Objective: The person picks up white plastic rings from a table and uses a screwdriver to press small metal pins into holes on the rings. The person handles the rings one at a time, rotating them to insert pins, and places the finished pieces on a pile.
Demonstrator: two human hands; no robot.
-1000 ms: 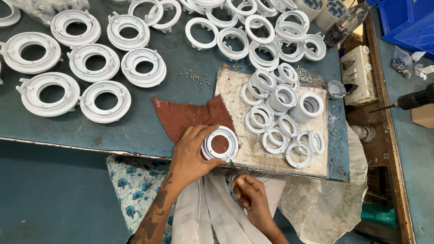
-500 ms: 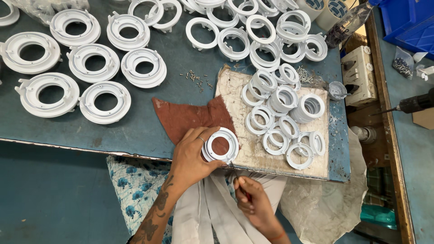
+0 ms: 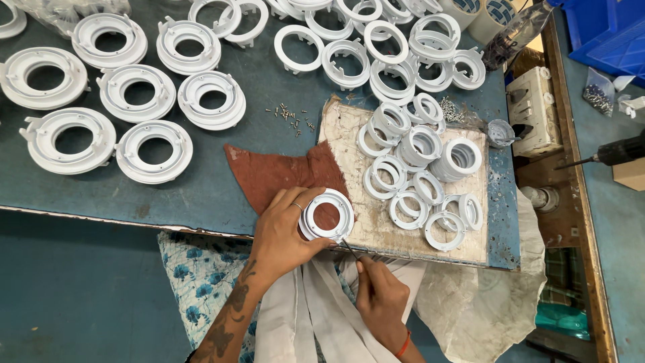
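My left hand (image 3: 285, 235) grips a white plastic ring (image 3: 327, 216) at the near edge of the bench, over a reddish-brown cloth (image 3: 282, 175). My right hand (image 3: 380, 300) sits just below the bench edge, pinching a thin dark pointed tool (image 3: 349, 250) whose tip touches the ring's lower rim. Just right of the ring lies a worn wooden board (image 3: 376, 228) with several small white rings (image 3: 420, 168) piled on it.
Large white flanged rings (image 3: 154, 151) lie in rows on the blue-green bench at left. More rings (image 3: 376, 47) crowd the far side. Loose screws (image 3: 292, 117) lie mid-bench. A white switch box (image 3: 531, 111), a drill (image 3: 618, 151) and blue bins (image 3: 605, 33) stand at right. White fabric (image 3: 316, 316) covers my lap.
My right hand has risen slightly, bringing the tool tip up against the ring. My left hand and the ring have barely moved.
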